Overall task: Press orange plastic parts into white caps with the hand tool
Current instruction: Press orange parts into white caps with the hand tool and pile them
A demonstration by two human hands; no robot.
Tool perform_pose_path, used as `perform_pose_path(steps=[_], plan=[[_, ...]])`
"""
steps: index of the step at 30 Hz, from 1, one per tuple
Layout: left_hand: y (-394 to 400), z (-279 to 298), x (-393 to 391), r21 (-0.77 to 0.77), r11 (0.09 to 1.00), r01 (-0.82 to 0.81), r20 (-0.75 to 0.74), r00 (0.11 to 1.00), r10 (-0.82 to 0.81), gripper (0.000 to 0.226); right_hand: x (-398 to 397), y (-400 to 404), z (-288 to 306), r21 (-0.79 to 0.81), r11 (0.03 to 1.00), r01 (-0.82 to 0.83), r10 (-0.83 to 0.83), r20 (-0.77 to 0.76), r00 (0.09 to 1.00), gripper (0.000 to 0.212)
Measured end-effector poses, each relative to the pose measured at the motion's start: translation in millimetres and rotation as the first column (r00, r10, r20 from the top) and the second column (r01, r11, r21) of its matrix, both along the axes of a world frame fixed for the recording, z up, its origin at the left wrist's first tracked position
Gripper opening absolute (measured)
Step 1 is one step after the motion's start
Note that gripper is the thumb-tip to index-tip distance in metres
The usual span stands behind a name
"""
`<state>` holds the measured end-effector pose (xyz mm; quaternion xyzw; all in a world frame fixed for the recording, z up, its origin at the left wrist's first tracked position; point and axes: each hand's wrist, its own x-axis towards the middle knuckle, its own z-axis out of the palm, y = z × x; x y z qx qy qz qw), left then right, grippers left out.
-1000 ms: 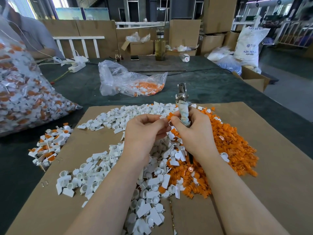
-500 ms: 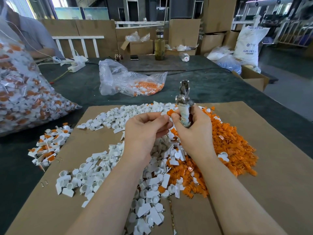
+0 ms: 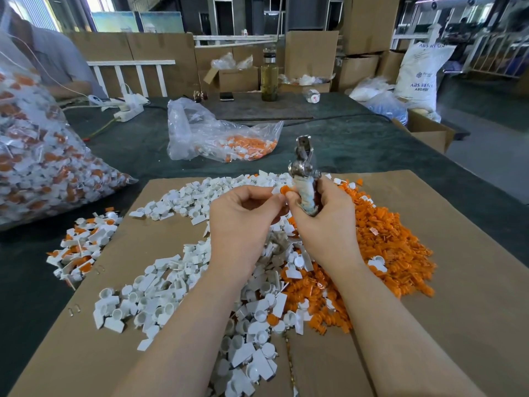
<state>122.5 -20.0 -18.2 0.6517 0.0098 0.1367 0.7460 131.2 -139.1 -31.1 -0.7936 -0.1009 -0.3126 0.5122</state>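
Observation:
My right hand (image 3: pixel 320 222) grips the cloth-wrapped handle of a metal hand tool (image 3: pixel 303 164), held upright with its jaws pointing up. My left hand (image 3: pixel 240 222) pinches a white cap with an orange part (image 3: pixel 284 189) at its fingertips, right beside the tool's handle and touching my right thumb. Below my hands a heap of white caps (image 3: pixel 160 293) covers the left and middle of a cardboard sheet (image 3: pixel 458 282). A heap of orange parts (image 3: pixel 383 242) lies to the right of it.
A small pile of assembled caps (image 3: pixel 81 247) sits at the cardboard's left edge. A big clear bag of assembled caps (image 3: pixel 37 164) fills the left. Another clear bag (image 3: pixel 211 138) lies behind on the dark table. A person sits far left; boxes, a bottle (image 3: pixel 269 75) and sacks stand behind.
Both hands have risen slightly together with the tool. The orange part now shows more plainly at my left fingertips, next to the tool handle.

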Motion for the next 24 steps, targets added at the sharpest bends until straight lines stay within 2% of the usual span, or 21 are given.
perform_pose_path(steps=[2,7,14,19,24], plan=[[-1,0,0,0.012,1.0,-0.018,0.002,1.0,0.018,0.009,1,-1,-1,-0.013,1.0,0.003,-0.003,-0.011,1.0,0.031],[-1,-1,0,0.072,0.995,-0.071,-0.004,0.997,0.072,0.01,2,-4,0,-0.069,0.997,-0.042,0.037,-0.082,0.996,0.01],[4,4,2,0.07,0.992,-0.108,0.019,0.994,0.107,0.006,2,-21,10,-0.088,0.963,-0.255,0.215,-0.321,0.922,0.016],[8,7,2,0.087,0.99,-0.114,0.061,0.992,0.109,0.011,-1,-30,14,-0.081,0.927,-0.367,0.309,-0.393,0.866,0.019],[9,8,1,0.109,0.99,-0.091,0.103,0.991,0.08,0.012,-2,-32,15,-0.15,0.899,-0.412,0.309,-0.45,0.838,0.013]])
